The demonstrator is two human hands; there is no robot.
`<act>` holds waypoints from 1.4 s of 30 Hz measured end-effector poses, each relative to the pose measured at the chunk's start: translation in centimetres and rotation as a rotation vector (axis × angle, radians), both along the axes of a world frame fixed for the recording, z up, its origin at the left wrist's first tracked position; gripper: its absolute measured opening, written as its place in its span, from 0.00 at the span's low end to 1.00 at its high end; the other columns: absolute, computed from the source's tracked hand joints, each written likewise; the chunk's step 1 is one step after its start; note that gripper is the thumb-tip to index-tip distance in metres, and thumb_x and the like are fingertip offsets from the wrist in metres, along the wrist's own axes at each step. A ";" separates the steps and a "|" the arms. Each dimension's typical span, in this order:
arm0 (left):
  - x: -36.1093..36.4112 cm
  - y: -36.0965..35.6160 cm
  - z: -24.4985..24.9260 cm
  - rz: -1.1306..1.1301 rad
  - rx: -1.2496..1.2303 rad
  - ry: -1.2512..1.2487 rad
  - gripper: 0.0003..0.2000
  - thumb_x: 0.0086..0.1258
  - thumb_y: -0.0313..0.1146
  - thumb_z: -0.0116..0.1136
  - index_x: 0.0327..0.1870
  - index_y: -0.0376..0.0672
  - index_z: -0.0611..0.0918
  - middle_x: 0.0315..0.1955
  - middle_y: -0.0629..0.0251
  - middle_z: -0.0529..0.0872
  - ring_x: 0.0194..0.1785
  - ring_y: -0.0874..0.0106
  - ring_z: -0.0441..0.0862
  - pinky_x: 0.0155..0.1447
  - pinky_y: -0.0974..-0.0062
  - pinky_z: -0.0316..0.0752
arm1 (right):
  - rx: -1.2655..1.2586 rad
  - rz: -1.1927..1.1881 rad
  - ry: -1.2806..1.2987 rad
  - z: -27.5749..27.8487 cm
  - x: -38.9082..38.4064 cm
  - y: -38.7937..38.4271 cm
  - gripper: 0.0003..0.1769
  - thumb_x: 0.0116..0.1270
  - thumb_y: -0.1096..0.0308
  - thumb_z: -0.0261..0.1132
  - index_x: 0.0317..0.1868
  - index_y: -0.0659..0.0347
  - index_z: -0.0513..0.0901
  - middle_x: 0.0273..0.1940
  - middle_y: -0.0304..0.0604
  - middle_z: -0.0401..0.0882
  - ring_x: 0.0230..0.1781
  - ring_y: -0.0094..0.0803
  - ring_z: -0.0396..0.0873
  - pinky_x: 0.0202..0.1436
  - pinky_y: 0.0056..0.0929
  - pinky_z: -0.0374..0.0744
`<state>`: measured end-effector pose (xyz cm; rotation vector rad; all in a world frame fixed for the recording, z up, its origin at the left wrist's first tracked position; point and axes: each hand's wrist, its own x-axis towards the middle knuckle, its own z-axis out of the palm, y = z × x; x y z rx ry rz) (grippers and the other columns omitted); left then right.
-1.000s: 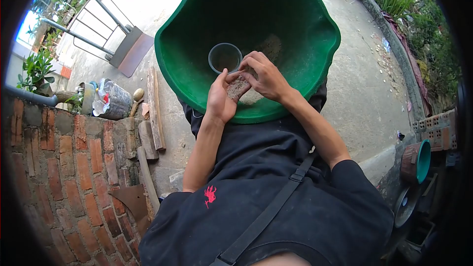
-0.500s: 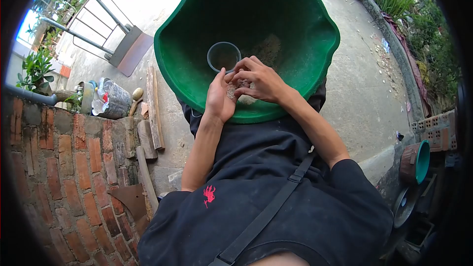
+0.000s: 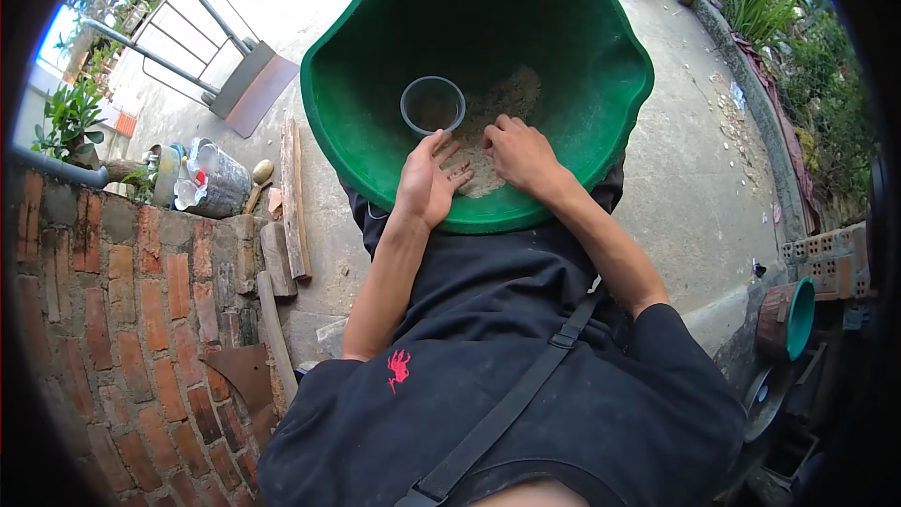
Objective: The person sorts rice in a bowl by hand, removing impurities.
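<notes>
A large green tub point(image 3: 361, 152) rests at my lap, with pale, grainy material point(image 3: 482, 180) spread over its inside near me and a darker patch of it farther in. My left hand point(image 3: 429, 186) is inside the near rim, palm turned up and fingers spread, with some grains stuck to the fingers. Close to its fingertips stands a clear round plastic cup point(image 3: 433, 105). To the right, my right hand point(image 3: 522, 154) is back up over the grains, its fingers bent and drawn together; whatever is between them is hidden.
A hand truck point(image 3: 246, 84) stands on the concrete at upper left. Below it are a dirty bucket point(image 3: 218, 178) and wooden planks point(image 3: 296, 197) beside a brick wall point(image 3: 131, 338). At right are a brown pot with a teal inside point(image 3: 786, 319) and hollow bricks point(image 3: 831, 263).
My hands have moved apart. The right moved right and down to the grains, and the left opened its fingers, with the small pile of grains gone from its palm.
</notes>
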<state>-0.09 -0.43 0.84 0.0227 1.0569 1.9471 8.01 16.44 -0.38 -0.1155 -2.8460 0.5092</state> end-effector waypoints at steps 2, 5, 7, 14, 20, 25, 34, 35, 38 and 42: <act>0.5 0.1 0.8 0.056 -0.112 -0.006 0.39 0.73 0.48 0.53 0.75 0.33 0.53 0.75 0.41 0.50 0.75 0.46 0.55 0.74 0.50 0.59 | 0.067 -0.020 -0.097 -0.1 0.4 0.2 0.10 0.59 0.72 0.64 0.42 0.60 0.82 0.46 0.49 0.79 0.50 0.46 0.79 0.50 0.46 0.81; 0.6 0.3 0.9 0.085 -0.144 -0.002 0.44 0.70 0.48 0.56 0.77 0.35 0.46 0.77 0.38 0.41 0.80 0.45 0.39 0.79 0.48 0.48 | 0.128 -0.031 -0.193 0.6 0.6 0.6 0.14 0.61 0.71 0.62 0.48 0.60 0.81 0.47 0.52 0.79 0.53 0.48 0.79 0.51 0.48 0.82; 0.4 0.3 0.5 0.083 -0.131 -0.017 0.45 0.70 0.47 0.57 0.78 0.35 0.44 0.77 0.38 0.40 0.80 0.45 0.37 0.79 0.49 0.45 | 0.150 0.019 -0.272 1.9 -0.1 1.3 0.17 0.63 0.69 0.61 0.52 0.61 0.80 0.49 0.53 0.79 0.54 0.50 0.79 0.52 0.49 0.82; -0.1 0.4 -0.4 0.062 -0.112 -0.048 0.45 0.70 0.44 0.57 0.78 0.34 0.42 0.77 0.37 0.40 0.81 0.45 0.37 0.81 0.52 0.40 | 0.232 0.034 -0.441 2.4 -7.9 5.6 0.22 0.66 0.69 0.59 0.61 0.60 0.77 0.58 0.57 0.78 0.59 0.54 0.78 0.59 0.49 0.80; -0.2 0.2 -0.6 0.023 -0.085 -0.032 0.45 0.71 0.44 0.56 0.78 0.34 0.42 0.76 0.36 0.44 0.80 0.45 0.42 0.80 0.51 0.43 | -0.064 0.295 -0.322 -2.6 -13.6 6.1 0.31 0.56 0.80 0.63 0.63 0.57 0.77 0.59 0.58 0.78 0.60 0.53 0.76 0.65 0.44 0.76; 0.0 0.2 -0.1 0.045 -0.086 -0.039 0.46 0.71 0.48 0.56 0.78 0.35 0.41 0.75 0.36 0.48 0.77 0.45 0.50 0.78 0.51 0.52 | -0.227 0.434 -0.237 -4.0 -12.4 4.5 0.31 0.54 0.81 0.64 0.62 0.59 0.78 0.60 0.56 0.78 0.62 0.50 0.75 0.67 0.42 0.74; -0.4 0.2 -0.3 0.102 -0.049 -0.087 0.42 0.75 0.59 0.46 0.77 0.40 0.44 0.66 0.39 0.64 0.63 0.48 0.73 0.67 0.51 0.69 | -0.324 0.699 -0.194 -6.8 -12.5 2.5 0.41 0.47 0.74 0.71 0.67 0.57 0.72 0.64 0.54 0.76 0.63 0.47 0.75 0.67 0.40 0.74; -0.6 0.2 -0.8 0.101 -0.014 -0.090 0.41 0.76 0.60 0.45 0.77 0.44 0.44 0.66 0.39 0.64 0.62 0.46 0.73 0.66 0.50 0.69 | -0.323 0.698 -0.192 -7.0 -12.5 2.5 0.41 0.47 0.74 0.71 0.67 0.57 0.72 0.64 0.54 0.76 0.63 0.47 0.75 0.67 0.40 0.74; -0.8 0.3 -1.1 0.113 -0.038 -0.091 0.39 0.77 0.59 0.43 0.77 0.45 0.45 0.66 0.40 0.64 0.63 0.47 0.72 0.67 0.50 0.69 | -0.288 0.730 -0.178 -7.6 -12.4 2.4 0.38 0.49 0.72 0.71 0.65 0.57 0.74 0.60 0.53 0.79 0.59 0.47 0.77 0.62 0.41 0.77; -0.7 0.3 -0.8 0.110 -0.044 -0.076 0.39 0.76 0.59 0.44 0.77 0.44 0.47 0.64 0.42 0.65 0.61 0.49 0.72 0.66 0.51 0.69 | -0.333 0.586 -0.480 -7.9 -12.1 1.5 0.43 0.50 0.73 0.72 0.70 0.55 0.69 0.63 0.52 0.77 0.61 0.45 0.76 0.65 0.42 0.73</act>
